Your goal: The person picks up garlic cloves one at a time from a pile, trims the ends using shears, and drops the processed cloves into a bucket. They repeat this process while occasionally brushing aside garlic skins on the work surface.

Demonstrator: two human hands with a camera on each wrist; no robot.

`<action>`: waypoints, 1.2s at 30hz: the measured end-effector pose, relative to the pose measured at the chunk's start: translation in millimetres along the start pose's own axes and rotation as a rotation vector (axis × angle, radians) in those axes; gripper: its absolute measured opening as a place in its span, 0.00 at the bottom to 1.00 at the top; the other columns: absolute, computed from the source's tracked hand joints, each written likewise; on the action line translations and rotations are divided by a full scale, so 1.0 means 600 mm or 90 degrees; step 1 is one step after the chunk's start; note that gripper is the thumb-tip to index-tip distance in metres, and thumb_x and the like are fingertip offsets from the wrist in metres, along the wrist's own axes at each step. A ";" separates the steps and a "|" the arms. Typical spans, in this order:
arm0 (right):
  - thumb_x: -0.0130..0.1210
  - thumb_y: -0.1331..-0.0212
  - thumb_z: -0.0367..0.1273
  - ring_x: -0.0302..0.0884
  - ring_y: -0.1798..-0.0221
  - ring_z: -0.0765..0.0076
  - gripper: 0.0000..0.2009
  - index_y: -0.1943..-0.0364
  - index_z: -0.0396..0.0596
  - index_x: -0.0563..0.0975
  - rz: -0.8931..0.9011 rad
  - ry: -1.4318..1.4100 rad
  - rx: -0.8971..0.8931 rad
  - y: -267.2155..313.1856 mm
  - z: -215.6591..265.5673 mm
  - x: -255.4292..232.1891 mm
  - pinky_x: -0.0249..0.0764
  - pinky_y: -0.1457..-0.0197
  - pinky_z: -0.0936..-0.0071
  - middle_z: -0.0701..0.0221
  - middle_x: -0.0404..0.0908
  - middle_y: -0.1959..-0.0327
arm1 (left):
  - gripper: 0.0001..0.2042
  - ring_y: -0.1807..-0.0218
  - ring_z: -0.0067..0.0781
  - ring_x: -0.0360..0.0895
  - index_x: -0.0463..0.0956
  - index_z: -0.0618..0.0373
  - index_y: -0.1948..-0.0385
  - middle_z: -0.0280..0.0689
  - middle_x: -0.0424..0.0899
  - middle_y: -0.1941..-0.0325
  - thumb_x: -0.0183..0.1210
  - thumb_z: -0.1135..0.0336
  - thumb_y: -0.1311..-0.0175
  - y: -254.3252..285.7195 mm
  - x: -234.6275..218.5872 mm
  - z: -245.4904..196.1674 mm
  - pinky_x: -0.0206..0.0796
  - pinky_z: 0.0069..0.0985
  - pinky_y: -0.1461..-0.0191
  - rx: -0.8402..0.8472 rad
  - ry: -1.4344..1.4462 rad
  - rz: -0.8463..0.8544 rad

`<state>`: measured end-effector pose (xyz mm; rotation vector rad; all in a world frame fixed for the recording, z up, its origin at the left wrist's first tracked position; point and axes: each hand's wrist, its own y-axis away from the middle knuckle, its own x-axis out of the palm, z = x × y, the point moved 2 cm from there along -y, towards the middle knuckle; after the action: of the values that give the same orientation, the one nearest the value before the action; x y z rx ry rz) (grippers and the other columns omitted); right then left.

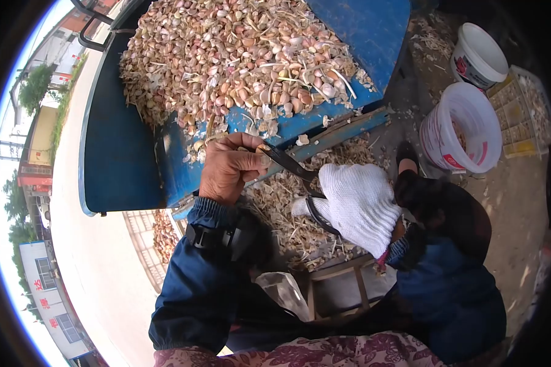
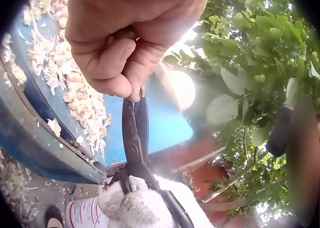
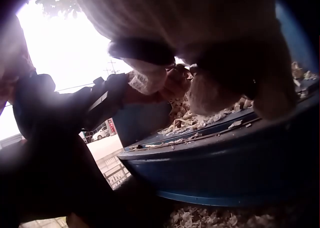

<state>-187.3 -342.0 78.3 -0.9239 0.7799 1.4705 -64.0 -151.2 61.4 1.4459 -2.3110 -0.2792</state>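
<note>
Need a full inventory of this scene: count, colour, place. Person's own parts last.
Tray: 1, blue, front
Garlic cloves: uncountable, pinkish tan, heaped in tray
Scissors: 1, black, centre
Small piece: 1, tan, at scissors' tips; likely a clove
Skins and stems: uncountable, pale tan, below tray
Buckets: 2, white, ground at right
Crate: 1, yellowish, beside buckets
Trees: several, green, background
Buildings: several, mixed colours, background
Wristband: 1, black, left wrist
Sleeves: 2, navy, both arms
Left hand: 1, bare, pinching small piece
Right hand: 1, white-gloved, gripping scissors
</note>
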 end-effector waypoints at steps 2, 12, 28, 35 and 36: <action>0.58 0.52 0.61 0.77 0.80 0.51 0.30 0.80 0.43 0.75 -0.001 -0.027 0.001 0.004 -0.003 0.004 0.71 0.76 0.58 0.59 0.74 0.87 | 0.11 0.80 0.26 0.78 0.76 0.68 0.68 0.41 0.81 0.76 0.65 0.84 0.54 0.003 0.005 0.001 0.61 0.15 0.83 -0.006 0.009 0.009; 0.63 0.53 0.57 0.75 0.81 0.49 0.30 0.88 0.43 0.70 0.056 -0.284 0.034 0.021 -0.004 0.038 0.69 0.78 0.61 0.58 0.71 0.89 | 0.09 0.83 0.24 0.75 0.76 0.68 0.73 0.42 0.80 0.79 0.67 0.82 0.55 0.015 -0.004 0.016 0.56 0.14 0.87 -0.071 0.026 0.057; 0.60 0.43 0.51 0.72 0.80 0.79 0.20 0.71 0.48 0.73 0.289 -1.079 0.492 0.045 -0.017 0.001 0.69 0.81 0.80 0.77 0.72 0.80 | 0.06 0.81 0.24 0.72 0.76 0.68 0.65 0.38 0.79 0.74 0.58 0.76 0.42 -0.021 -0.046 0.037 0.56 0.16 0.83 -0.064 0.082 -0.018; 0.59 0.42 0.52 0.71 0.82 0.78 0.22 0.74 0.46 0.73 0.270 -1.000 0.444 0.037 -0.017 -0.011 0.69 0.80 0.79 0.75 0.71 0.82 | 0.08 0.81 0.21 0.74 0.79 0.67 0.72 0.35 0.78 0.80 0.64 0.70 0.44 -0.153 -0.108 -0.008 0.57 0.16 0.82 0.154 -0.203 -0.329; 0.59 0.42 0.52 0.70 0.82 0.78 0.23 0.75 0.46 0.73 0.267 -0.960 0.440 0.036 -0.020 -0.013 0.69 0.80 0.79 0.75 0.71 0.83 | 0.09 0.83 0.19 0.72 0.81 0.68 0.71 0.34 0.77 0.83 0.63 0.69 0.43 -0.168 -0.105 -0.009 0.56 0.14 0.82 0.203 -0.319 -0.385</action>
<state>-207.1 -358.2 78.8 0.9200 0.2267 1.5754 44.8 -139.3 14.3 2.4684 -2.2807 -0.5051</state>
